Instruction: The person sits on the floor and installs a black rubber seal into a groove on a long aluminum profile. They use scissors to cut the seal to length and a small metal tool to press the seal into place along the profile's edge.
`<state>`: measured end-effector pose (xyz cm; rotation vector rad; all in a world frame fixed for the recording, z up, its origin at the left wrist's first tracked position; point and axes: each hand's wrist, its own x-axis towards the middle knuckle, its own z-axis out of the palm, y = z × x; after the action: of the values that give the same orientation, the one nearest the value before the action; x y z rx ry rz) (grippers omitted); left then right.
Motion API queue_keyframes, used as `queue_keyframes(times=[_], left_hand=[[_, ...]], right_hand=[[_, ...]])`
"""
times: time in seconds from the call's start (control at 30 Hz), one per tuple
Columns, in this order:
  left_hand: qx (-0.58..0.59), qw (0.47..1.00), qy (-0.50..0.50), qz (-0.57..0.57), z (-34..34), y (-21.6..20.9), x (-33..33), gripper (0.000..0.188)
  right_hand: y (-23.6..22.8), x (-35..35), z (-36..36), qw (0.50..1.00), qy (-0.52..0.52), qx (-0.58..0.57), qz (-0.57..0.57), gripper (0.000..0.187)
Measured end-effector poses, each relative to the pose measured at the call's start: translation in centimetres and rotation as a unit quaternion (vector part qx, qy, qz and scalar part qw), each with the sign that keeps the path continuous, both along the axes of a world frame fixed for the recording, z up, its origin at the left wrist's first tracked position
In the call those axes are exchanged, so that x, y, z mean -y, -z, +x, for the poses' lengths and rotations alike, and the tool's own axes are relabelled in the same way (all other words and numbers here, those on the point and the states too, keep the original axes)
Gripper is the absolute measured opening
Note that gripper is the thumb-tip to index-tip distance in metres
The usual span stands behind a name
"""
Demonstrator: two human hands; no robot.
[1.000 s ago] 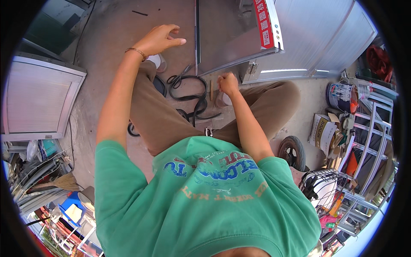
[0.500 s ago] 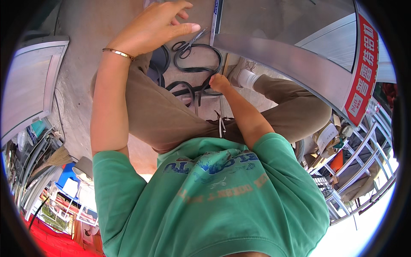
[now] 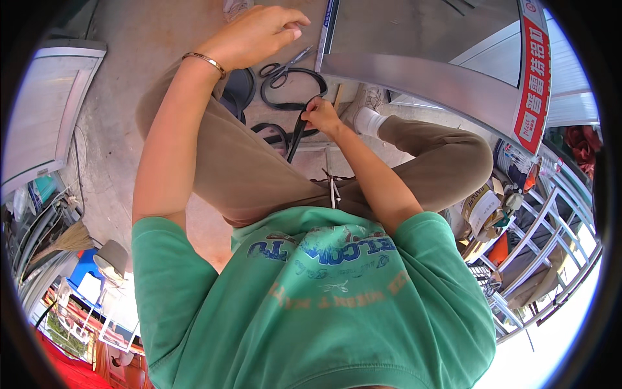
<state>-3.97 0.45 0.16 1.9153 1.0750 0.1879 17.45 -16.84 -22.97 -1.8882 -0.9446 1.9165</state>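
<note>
A person in a green printed T-shirt and brown trousers works with bent legs spread apart over a concrete floor. Ahead and to the right stands a metal-framed glazed panel, a red label along its edge; at far left is a smaller pale panel. Between the legs, a long black strip loops across the floor, one section raised to the right hand, whose thumb and fingers pinch it. The left hand is free, its fingers loosely bent, beyond the left knee. Scissors lie just beside the strip's upper loop. A thin bracelet rings the left wrist.
</note>
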Motion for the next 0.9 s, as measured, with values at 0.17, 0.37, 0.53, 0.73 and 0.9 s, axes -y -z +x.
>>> queue_keyframes(times=[0.17,0.37,0.53,0.73,0.9], left_hand=[[0.100,0.989,0.094,0.061,2.2,2.7,5.1,0.053],[0.163,0.985,0.047,0.022,4.9,-0.3,13.8,0.064],[0.067,0.996,0.023,0.056,4.8,-2.7,16.5,0.030],[0.219,0.963,-0.133,-0.087,4.7,-3.5,20.5,0.022],[0.262,0.956,-0.054,-0.123,5.1,-4.1,23.4,0.019]], right_hand=[[-12.2,-2.5,0.7,0.979,-0.092,-0.037,0.176,0.013],[-25.2,0.2,4.1,0.950,-0.196,-0.014,0.243,0.015],[-28.4,3.1,5.4,0.898,-0.109,0.115,0.411,0.016],[-28.9,7.4,9.8,0.934,0.084,0.041,0.345,0.027],[-29.5,9.1,7.7,0.903,0.228,-0.270,0.244,0.041]])
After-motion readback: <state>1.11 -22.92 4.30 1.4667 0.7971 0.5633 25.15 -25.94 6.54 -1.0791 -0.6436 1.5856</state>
